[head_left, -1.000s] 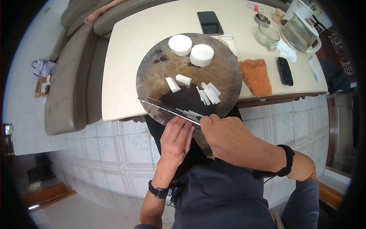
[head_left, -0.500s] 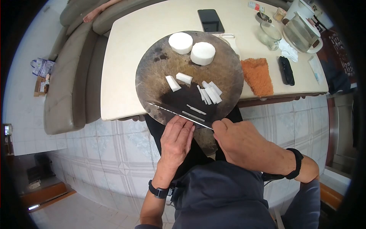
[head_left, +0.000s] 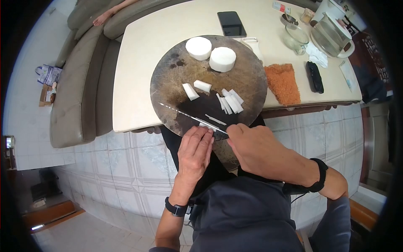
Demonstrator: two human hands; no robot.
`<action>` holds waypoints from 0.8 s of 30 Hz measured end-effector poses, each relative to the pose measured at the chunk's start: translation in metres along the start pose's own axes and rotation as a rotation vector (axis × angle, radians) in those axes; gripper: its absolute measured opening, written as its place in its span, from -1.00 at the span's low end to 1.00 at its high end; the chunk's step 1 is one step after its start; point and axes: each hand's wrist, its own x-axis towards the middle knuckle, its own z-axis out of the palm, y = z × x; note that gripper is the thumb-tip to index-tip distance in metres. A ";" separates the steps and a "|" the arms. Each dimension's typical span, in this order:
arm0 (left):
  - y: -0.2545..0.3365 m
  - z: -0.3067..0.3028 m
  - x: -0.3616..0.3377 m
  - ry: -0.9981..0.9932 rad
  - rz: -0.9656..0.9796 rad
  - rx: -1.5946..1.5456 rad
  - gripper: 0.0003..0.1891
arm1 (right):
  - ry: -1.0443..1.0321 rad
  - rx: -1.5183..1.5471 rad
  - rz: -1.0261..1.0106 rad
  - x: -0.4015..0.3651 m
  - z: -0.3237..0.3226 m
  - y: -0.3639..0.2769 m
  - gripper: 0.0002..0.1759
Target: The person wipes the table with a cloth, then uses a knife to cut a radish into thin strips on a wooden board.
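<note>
Your left hand [head_left: 195, 153] lies flat with its fingers [head_left: 204, 136] straight and close together. Their tips press on a small white block of vegetable [head_left: 206, 125] at the near rim of the round dark wooden chopping board [head_left: 247, 80], seemingly to pin it against the blade. Your right hand [head_left: 257, 149] is curled tight around the hidden handle of the long narrow steel knife [head_left: 189, 116]. The blade runs slantwise across the board, its tip out to the left and its heel just beside your left fingertips. Just beyond the blade lies one thin white strip [head_left: 215, 119], apart from the block. Farther up sits a pile of white cut sticks [head_left: 230, 102], with two white wedge-shaped pieces [head_left: 195, 89] to its left. Two thick white round slices [head_left: 210, 53] stand at the board's far edge, well apart from the blade. The board overhangs the near edge of the cream table [head_left: 142, 63], which brings it close to you. To its right lie a folded orange cloth [head_left: 283, 84] and a black case [head_left: 314, 77], and a black phone [head_left: 231, 24] lies beyond it.
</note>
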 end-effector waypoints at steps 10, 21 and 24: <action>0.000 -0.001 -0.001 -0.002 -0.014 0.009 -0.74 | -0.070 -0.025 -0.038 -0.005 -0.012 -0.009 -0.75; -0.001 0.003 -0.003 0.022 0.013 0.014 -0.73 | 0.036 -0.037 -0.003 0.004 0.004 0.001 -0.77; -0.001 0.004 -0.004 0.031 0.012 0.023 -0.73 | -0.019 -0.025 -0.047 -0.004 -0.010 -0.001 -0.77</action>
